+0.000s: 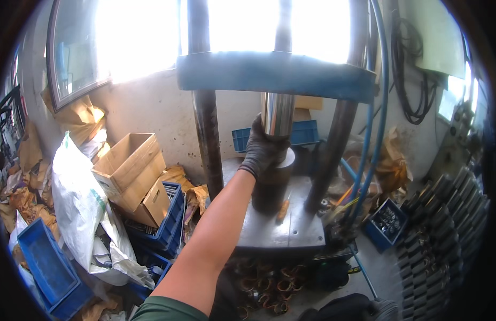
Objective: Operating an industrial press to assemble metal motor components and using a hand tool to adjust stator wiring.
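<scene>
At centre, the left hand (pixel 264 145) curls at the lower end of the ram (pixel 277 115), over the cylinder (pixel 272 190), perhaps for steadying; whether either hand is clamped, I cannot tell.

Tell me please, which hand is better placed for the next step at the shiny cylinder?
Probably the left: the gloved left hand is at the lower end of the shiny cylinder, beneath the blue crossbeam; the right hand cannot be clearly made out.
</scene>
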`<control>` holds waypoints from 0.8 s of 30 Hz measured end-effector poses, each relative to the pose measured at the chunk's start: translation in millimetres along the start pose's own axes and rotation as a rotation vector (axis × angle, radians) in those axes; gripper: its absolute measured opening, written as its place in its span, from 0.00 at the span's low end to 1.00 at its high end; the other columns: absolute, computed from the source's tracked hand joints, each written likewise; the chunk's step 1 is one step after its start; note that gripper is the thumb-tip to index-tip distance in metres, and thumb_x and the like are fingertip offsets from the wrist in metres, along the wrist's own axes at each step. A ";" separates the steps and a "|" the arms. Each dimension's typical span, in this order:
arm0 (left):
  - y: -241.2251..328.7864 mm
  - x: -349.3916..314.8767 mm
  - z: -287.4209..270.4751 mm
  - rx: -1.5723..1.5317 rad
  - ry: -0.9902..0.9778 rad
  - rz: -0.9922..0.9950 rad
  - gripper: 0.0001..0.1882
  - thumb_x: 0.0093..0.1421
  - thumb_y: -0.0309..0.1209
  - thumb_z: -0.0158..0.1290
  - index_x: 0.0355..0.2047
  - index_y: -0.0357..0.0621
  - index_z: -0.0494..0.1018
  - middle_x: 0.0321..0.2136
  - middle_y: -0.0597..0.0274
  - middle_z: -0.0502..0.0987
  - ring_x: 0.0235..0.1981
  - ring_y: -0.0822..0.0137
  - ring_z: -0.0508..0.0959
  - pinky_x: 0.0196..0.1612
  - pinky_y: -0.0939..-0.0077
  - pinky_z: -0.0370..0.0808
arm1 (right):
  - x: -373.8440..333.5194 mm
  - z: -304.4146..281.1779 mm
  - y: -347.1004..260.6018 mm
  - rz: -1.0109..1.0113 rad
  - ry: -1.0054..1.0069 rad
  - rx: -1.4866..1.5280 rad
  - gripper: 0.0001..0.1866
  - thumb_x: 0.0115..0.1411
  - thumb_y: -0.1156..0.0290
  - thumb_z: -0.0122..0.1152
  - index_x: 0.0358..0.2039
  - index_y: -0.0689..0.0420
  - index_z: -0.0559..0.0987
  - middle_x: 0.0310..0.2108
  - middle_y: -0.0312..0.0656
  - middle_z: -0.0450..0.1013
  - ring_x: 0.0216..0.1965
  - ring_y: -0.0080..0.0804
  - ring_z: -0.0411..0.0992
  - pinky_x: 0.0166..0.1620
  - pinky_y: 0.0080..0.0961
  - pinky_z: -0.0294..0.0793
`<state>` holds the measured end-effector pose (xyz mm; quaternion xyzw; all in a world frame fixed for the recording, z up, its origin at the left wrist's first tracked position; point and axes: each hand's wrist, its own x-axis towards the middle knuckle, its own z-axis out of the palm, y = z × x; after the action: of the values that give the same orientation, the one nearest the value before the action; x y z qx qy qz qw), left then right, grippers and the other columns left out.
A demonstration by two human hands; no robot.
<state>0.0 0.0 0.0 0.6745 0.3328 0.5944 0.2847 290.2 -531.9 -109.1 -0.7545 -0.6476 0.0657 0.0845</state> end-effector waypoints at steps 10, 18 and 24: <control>-29.2 14.1 7.7 -0.037 0.034 0.094 0.46 0.43 0.35 0.75 0.60 0.42 0.61 0.49 0.55 0.75 0.51 0.61 0.77 0.56 0.66 0.77 | 7.5 -18.6 -16.5 0.070 0.043 -0.038 0.13 0.63 0.58 0.64 0.29 0.51 0.77 0.26 0.53 0.74 0.30 0.58 0.75 0.31 0.50 0.71; -42.7 19.2 -0.1 -0.414 -0.101 -0.143 0.43 0.48 0.37 0.72 0.60 0.43 0.60 0.50 0.56 0.74 0.52 0.65 0.76 0.56 0.70 0.76 | 9.2 -18.3 -19.1 0.066 0.054 -0.074 0.13 0.63 0.59 0.65 0.27 0.52 0.77 0.26 0.53 0.74 0.30 0.57 0.74 0.31 0.48 0.70; 5.4 -3.9 -6.4 -0.296 -0.036 -0.164 0.38 0.49 0.34 0.71 0.57 0.42 0.64 0.45 0.56 0.76 0.45 0.65 0.77 0.49 0.70 0.78 | 10.2 -30.0 -21.7 0.012 0.018 -0.059 0.09 0.62 0.61 0.65 0.29 0.51 0.81 0.26 0.51 0.75 0.30 0.56 0.75 0.32 0.47 0.73</control>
<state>-6.0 -6.4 2.7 0.6061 0.2904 0.5995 0.4345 277.1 -519.9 -75.1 -0.7611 -0.6439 0.0402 0.0674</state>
